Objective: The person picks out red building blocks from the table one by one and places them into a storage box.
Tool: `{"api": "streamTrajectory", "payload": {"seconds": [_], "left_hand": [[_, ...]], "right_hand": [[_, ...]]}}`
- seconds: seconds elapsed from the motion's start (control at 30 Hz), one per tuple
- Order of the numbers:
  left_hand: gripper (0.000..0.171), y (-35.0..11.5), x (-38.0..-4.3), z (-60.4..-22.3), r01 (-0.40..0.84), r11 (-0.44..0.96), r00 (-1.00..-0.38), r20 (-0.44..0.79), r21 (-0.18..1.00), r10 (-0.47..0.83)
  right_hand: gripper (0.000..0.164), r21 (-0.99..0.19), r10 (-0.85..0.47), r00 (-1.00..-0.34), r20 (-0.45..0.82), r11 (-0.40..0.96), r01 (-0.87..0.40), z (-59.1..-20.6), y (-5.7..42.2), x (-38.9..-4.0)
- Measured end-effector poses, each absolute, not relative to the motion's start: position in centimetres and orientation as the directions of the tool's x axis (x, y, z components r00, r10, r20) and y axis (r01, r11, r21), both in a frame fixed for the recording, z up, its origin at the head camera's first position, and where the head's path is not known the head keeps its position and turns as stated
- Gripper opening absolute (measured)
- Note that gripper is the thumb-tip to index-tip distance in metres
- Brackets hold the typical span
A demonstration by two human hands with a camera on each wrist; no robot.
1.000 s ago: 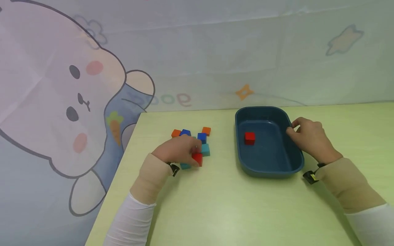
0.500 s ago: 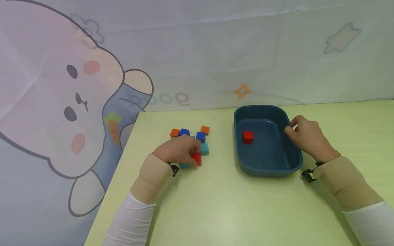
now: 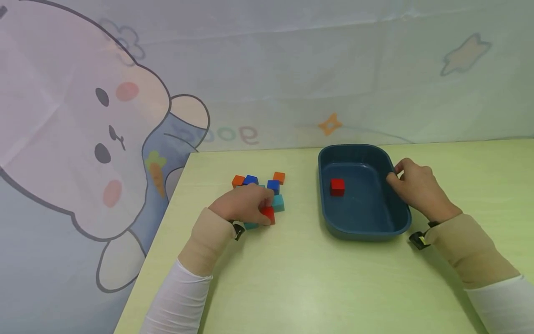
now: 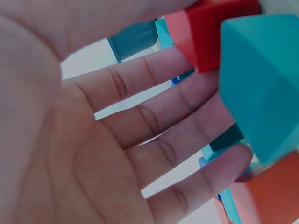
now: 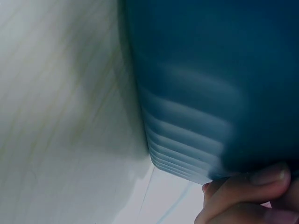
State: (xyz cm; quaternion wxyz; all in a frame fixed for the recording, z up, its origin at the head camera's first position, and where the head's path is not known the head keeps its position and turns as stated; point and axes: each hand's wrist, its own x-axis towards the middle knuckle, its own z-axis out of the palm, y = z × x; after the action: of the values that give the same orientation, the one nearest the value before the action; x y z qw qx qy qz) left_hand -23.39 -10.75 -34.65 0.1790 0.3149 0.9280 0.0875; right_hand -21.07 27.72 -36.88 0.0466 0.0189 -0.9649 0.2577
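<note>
My left hand (image 3: 244, 204) pinches a red cube (image 3: 269, 215) between thumb and fingertips, over a cluster of small cubes at the left of the table. In the left wrist view the red cube (image 4: 205, 35) lies at the thumb and index finger, with a teal cube (image 4: 259, 79) and an orange cube (image 4: 278, 189) close by. My right hand (image 3: 423, 190) grips the right rim of a dark blue tub (image 3: 367, 236), thumb over the rim. Another red cube (image 3: 337, 187) lies inside the tub. The hand hides part of the cluster.
Around the left hand stand orange cubes (image 3: 279, 177), blue cubes (image 3: 273, 187) and a teal cube (image 3: 278, 203). The pale yellow table (image 3: 300, 278) ends at a left edge. Behind it hangs a printed cloth (image 3: 283, 69).
The view shifts slightly. The left hand stays at the red cube, its thumb and fingers moving only a little. The right hand keeps its hold on the tub.
</note>
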Motion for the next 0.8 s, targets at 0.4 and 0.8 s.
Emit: {"api": "streamTrajectory", "payload": {"seconds": [0.4, 0.8], "left_hand": [[0.026, -10.8, -23.4, -34.3, 0.553, 0.783, -0.745, -0.252, 0.285, 0.618], [0.027, -10.9, -23.3, -33.3, 0.6, 0.755, -0.754, -0.13, 0.265, 0.644]], "right_hand": [[0.037, -0.493, -0.015, -0.995, 0.094, 0.868, -0.06, -37.1, 27.8, -21.3], [0.037, -0.487, -0.015, -0.995, 0.097, 0.871, -0.061, -37.2, 27.8, -21.4]]}}
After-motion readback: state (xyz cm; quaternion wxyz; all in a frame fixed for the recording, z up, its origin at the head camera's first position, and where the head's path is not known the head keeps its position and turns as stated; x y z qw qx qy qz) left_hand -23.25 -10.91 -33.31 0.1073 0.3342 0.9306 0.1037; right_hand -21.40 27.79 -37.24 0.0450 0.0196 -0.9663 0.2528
